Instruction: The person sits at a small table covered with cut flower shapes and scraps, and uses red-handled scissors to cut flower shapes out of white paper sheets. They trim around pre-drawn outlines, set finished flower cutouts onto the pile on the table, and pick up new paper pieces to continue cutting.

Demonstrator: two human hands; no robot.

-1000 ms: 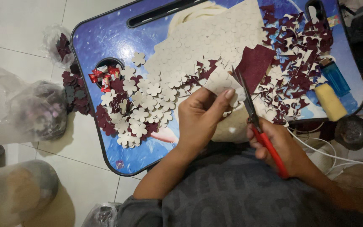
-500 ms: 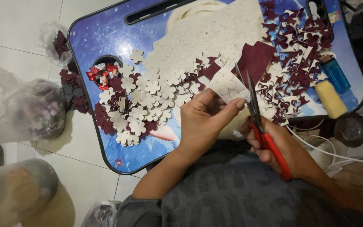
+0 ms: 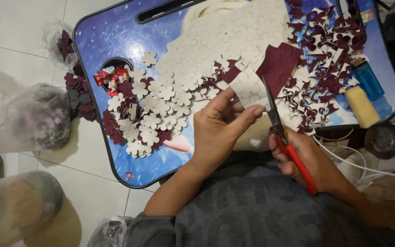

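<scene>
Left hand (image 3: 220, 132) pinches a pale sheet piece with a maroon glitter face (image 3: 264, 80) over the blue lap counter (image 3: 110, 41). Right hand (image 3: 307, 160), grip closed on red-handled scissors (image 3: 286, 142), cuts best in short snips along the petal outline, rotating the sheet, not the blades.

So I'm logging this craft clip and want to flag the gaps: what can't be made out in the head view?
- Right hand: the finger loops of the red-handled scissors are hidden in its grip.
- Sheet piece in the left hand: the exact cut line is too small to tell.
- Plastic bags on the floor: contents blurred by the film.
- Container at lower left: cut off by the frame edge.
- Dark round object: too dim to identify.
</scene>
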